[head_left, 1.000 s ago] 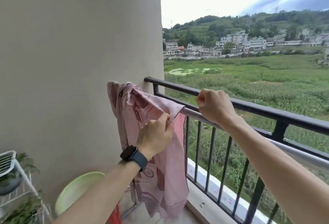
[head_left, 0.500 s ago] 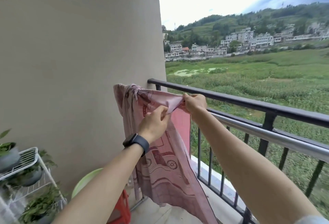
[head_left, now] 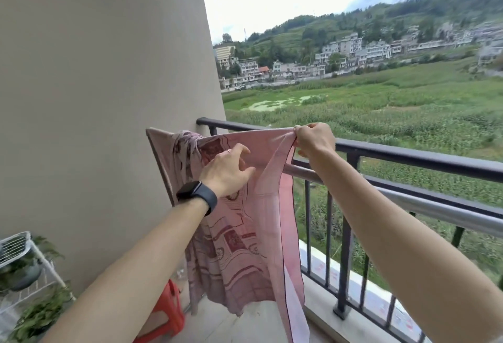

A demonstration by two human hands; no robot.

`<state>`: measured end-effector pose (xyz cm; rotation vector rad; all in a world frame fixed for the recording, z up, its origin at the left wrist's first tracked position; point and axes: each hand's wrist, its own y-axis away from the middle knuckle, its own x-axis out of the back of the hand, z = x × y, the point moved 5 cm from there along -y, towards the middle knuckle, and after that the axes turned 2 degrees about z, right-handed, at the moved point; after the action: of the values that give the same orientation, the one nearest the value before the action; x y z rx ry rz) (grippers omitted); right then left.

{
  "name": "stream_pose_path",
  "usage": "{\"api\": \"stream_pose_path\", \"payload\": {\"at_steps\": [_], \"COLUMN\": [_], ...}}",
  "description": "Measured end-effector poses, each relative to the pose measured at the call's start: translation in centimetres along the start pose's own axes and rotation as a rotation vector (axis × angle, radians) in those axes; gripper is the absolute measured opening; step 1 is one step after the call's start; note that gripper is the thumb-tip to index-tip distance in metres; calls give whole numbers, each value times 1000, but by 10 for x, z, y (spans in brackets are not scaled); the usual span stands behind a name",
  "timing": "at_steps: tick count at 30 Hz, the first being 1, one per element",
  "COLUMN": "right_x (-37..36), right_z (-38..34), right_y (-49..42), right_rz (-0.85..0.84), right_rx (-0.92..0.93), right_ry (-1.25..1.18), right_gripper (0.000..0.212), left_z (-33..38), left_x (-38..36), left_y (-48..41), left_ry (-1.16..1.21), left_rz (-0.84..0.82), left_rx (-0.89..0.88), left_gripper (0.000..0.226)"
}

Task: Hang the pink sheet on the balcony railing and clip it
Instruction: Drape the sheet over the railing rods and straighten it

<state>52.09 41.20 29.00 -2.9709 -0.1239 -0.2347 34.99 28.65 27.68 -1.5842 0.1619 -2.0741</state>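
Along balcony railing [head_left: 408, 156] pink sheet [head_left: 245, 247] stretches lengthwise, right hand [head_left: 315, 139] pinching, left hand [head_left: 227, 169] open

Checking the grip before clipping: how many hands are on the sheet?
2. The left hand touches the front of the sheet; the right hand pinches its top edge by the rail.

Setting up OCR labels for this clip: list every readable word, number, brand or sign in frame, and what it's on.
No readable text anywhere.
Smartwatch: screen dark, no brand visible.
Pink sheet: printed pattern only, no letters.
White ledge below the railing: reddish marks, too blurred to read.
Distant buildings: any signs too small.
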Motion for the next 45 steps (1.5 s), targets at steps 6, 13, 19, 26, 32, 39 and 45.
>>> {"api": "stream_pose_path", "payload": {"at_steps": [6, 13, 19, 26, 32, 39, 45], "right_x": [50, 152, 206, 302, 377, 478, 539], "right_z": [16, 40, 52, 57, 65, 89, 118], "right_y": [-1, -2, 23, 84, 121, 176, 243], "right_rz": [-68, -52, 12, 348, 359, 527, 605], "right_rx": [41, 176, 200, 238, 200, 86, 168], "right_ry": [-112, 87, 181, 42, 252, 147, 225], "right_gripper": [19, 15, 16, 16, 16, 14, 12], "left_z": [82, 177, 231, 327, 381, 482, 568], "left_x": [-29, -67, -77, -72, -87, -87, -114], "left_y": [-21, -10, 8, 54, 64, 131, 175], "left_ry": [140, 173, 182, 395, 610, 659, 393], "left_rz": [33, 63, 156, 166, -119, -366, -567], "left_rx": [-79, -154, -248, -565, -573, -772, -823], "left_gripper": [48, 46, 29, 20, 11, 29, 33]}}
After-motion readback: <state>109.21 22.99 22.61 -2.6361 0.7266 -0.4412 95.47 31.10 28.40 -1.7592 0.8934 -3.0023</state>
